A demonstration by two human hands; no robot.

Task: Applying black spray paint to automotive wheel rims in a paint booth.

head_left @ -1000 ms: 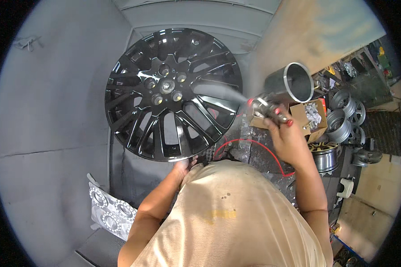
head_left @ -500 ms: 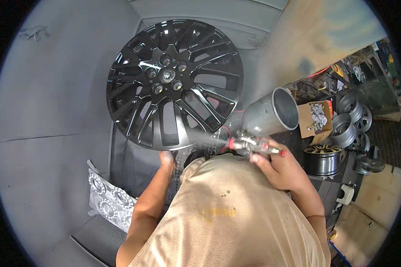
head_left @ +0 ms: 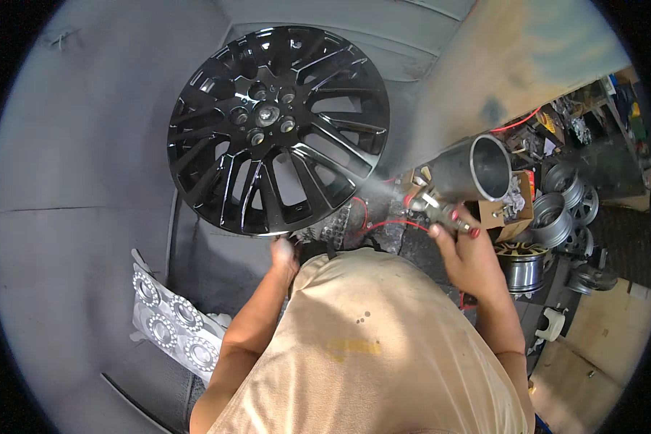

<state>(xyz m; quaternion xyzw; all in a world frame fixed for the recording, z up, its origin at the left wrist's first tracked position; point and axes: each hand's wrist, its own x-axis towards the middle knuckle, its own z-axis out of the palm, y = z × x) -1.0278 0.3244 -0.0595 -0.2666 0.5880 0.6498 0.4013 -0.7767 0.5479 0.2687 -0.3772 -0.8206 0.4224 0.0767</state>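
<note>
A glossy black multi-spoke alloy wheel [head_left: 267, 116] is held face up in front of me. My right hand [head_left: 476, 253] grips a metal spray gun [head_left: 441, 211] with red fittings. The gun's large grey cup [head_left: 461, 172] tilts to the right. A pale mist leaves the nozzle toward the wheel's right near edge, and the nozzle stays apart from the rim. My left hand [head_left: 285, 252] is at the wheel's near edge, partly under it. Its fingers are blurred and hidden, so what they hold cannot be made out.
Grey booth walls [head_left: 72, 145] rise at the left and back. A sheet with silver ring shapes [head_left: 177, 318] lies at lower left. A red hose [head_left: 398, 223] crosses the floor. To the right are a cardboard box [head_left: 499, 217], several bare rims [head_left: 550, 217] and a black-and-gold wheel [head_left: 522, 271].
The spray gun in my right hand has moved right and farther from me. The wheel has turned slightly counter-clockwise. My left hand has shifted a little right.
</note>
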